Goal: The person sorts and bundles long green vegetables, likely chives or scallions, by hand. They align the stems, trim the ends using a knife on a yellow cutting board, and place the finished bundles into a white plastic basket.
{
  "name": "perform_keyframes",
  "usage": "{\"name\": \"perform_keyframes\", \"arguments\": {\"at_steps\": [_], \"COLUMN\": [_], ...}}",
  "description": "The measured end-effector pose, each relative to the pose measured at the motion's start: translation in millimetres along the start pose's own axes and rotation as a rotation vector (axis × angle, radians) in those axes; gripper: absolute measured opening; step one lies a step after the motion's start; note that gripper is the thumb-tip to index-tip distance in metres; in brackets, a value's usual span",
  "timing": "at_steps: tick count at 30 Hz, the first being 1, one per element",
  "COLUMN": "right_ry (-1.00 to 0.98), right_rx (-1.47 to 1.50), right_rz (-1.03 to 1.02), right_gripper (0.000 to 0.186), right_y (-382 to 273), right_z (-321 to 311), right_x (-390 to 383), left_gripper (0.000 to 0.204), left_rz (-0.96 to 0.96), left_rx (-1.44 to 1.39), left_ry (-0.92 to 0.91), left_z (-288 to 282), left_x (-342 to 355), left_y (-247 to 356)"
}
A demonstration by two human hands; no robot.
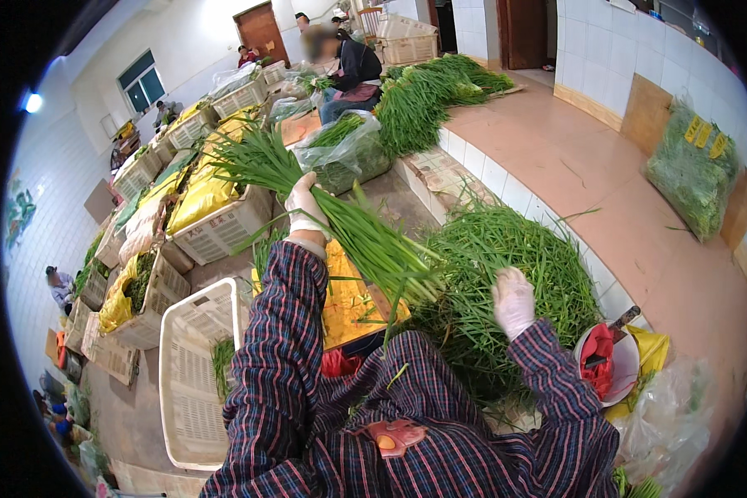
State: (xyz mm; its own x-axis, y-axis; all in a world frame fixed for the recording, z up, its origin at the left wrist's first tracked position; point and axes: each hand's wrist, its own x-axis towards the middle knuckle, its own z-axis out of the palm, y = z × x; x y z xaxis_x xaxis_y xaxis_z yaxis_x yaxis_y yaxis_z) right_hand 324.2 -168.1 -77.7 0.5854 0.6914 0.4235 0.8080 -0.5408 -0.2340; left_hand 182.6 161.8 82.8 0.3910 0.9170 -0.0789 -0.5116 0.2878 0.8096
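Note:
My left hand (pixel 306 207), in a white glove, is closed around a thick bunch of garlic chives (pixel 373 246). The leafy tops fan out to the upper left and the pale stem ends point to the lower right. In the same kind of glove, my right hand (pixel 513 303) rests at a big loose heap of garlic chives (pixel 506 249). Its fingers look curled, and whatever they grip is lost among the leaves. Below the bunch is a yellow-topped board (pixel 346 303) with leaf scraps on it.
A white basket (pixel 172 357) with a few greens stands at my left. A bucket (pixel 618 386) holding a red cloth sits at my right, beside clear plastic bags (pixel 668 415). Ahead are a bagged bundle (pixel 340 158), a step (pixel 494 178), packed crates (pixel 220 228) and a seated person (pixel 357 70).

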Motion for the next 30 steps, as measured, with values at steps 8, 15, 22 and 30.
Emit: {"name": "perform_keyframes", "arguments": {"at_steps": [8,15,22,30], "right_ry": [0.103,0.165,-0.002,-0.302], "right_rx": [-0.073,0.613,0.770,0.179], "right_rz": [-0.306,-0.062,0.103,0.027], "right_gripper": [0.056,0.018,0.015,0.020], "right_y": [-123,-82,-55,-64], "right_z": [-80,-23,-54,-69], "right_x": [18,51,82,74], "left_gripper": [0.019,0.013,0.016,0.019], "left_rz": [-0.017,-0.094,-0.269,-0.196], "left_rx": [0.069,0.158,0.292,0.386], "left_ry": [0.080,-0.021,-0.171,-0.019], "left_z": [-4,7,-10,-14], "left_x": [21,-4,10,40], "left_y": [-19,-20,-32,-55]}}
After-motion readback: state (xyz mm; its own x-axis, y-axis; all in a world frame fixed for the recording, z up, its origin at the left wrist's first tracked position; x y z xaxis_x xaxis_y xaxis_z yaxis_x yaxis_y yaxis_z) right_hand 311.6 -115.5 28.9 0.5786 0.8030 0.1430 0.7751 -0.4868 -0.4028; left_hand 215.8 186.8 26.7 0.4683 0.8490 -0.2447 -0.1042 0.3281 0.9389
